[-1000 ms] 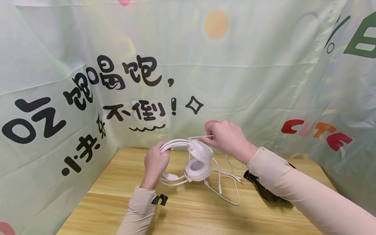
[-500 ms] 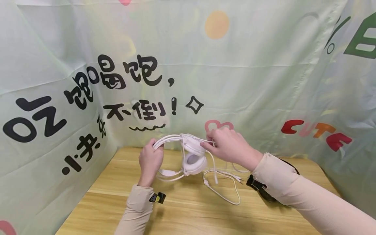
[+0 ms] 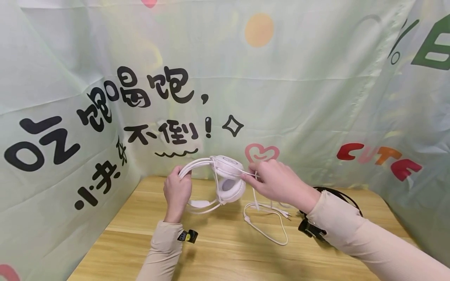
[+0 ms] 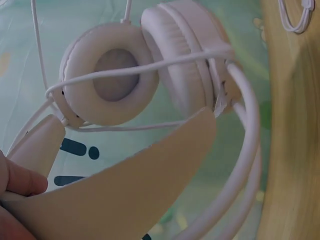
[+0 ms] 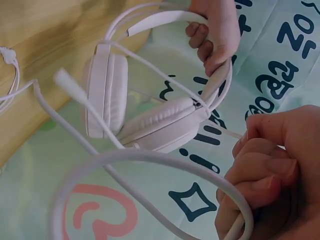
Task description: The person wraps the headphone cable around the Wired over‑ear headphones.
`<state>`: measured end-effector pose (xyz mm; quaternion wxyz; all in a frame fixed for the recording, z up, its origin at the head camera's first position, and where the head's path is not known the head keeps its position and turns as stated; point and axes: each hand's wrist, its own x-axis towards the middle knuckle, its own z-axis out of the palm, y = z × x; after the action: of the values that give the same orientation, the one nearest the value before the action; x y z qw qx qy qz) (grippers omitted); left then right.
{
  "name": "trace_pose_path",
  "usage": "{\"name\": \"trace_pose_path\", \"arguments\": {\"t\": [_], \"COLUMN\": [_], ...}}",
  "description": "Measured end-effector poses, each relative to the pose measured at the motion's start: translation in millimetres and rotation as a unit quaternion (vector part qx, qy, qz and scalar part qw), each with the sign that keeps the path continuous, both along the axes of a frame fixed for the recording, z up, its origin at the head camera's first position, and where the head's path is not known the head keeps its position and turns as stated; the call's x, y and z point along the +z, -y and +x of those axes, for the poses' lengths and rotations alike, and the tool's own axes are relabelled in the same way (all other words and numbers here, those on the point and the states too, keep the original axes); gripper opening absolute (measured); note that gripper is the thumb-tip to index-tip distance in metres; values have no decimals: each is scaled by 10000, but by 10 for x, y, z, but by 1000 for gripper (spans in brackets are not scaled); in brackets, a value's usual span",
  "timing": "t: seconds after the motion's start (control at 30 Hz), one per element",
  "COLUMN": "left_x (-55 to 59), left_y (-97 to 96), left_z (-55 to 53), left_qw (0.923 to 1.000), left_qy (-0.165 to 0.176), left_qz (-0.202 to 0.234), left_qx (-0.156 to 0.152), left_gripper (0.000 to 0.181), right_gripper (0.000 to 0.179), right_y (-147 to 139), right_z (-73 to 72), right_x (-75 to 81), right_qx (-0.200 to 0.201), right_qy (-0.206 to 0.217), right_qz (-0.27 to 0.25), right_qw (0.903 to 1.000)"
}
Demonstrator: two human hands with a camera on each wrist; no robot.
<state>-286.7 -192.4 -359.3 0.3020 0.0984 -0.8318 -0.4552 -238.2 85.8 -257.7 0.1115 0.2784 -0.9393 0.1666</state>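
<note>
White over-ear headphones (image 3: 226,166) are held up above the wooden table, both ear cups on the right side. My left hand (image 3: 177,191) grips the padded headband (image 4: 125,195) and its outer bows. A thin white cable (image 4: 165,64) runs across both ear cups, seen close up in the left wrist view. To the right of the cups, my right hand (image 3: 281,181) pinches the cable with curled fingers and draws it out sideways. In the right wrist view a loop of cable (image 5: 135,156) arches out of that hand. A slim white cable end (image 5: 75,92) dangles by the cups.
More white cable (image 3: 265,235) with plugs at its end lies on the wooden table (image 3: 218,253) below the right hand. A black cable (image 3: 346,195) shows behind the right forearm. Printed cloth (image 3: 309,109) closes off the back and both sides.
The left hand and the headphones have shifted left and slightly up. My right hand has come lower and a little right, still pinching the cable. The black cable now shows more behind the right sleeve.
</note>
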Motion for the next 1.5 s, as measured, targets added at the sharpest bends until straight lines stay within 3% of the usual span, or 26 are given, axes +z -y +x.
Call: {"name": "trace_pose_path", "arguments": {"t": [0.27,0.5,0.73,1.17,1.3,1.5], "left_x": [-37,-108,-103,-131,-132,-112], "left_y": [0,73,73,37,34,21], "left_z": [-47,-113,-104,-120,-116,-108], "left_qw": [9987,9936,9870,9789,9735,9556], "left_qy": [21,52,48,-75,-84,-73], "left_qz": [518,1109,1606,2032,2259,2866], "left_qx": [25,231,-57,-217,-339,-675], "left_gripper": [21,29,30,32,31,25], "right_gripper": [30,27,37,37,35,30], "right_y": [5,27,59,104,114,137], "right_z": [104,203,245,313,301,272], "right_x": [-49,-77,-148,-315,-382,-509], "right_qx": [185,522,697,855,844,886], "right_qy": [192,305,410,581,557,699], "right_qz": [-267,-472,-576,-826,-922,-1172], "right_qw": [9993,9971,9951,9912,9906,9867]}}
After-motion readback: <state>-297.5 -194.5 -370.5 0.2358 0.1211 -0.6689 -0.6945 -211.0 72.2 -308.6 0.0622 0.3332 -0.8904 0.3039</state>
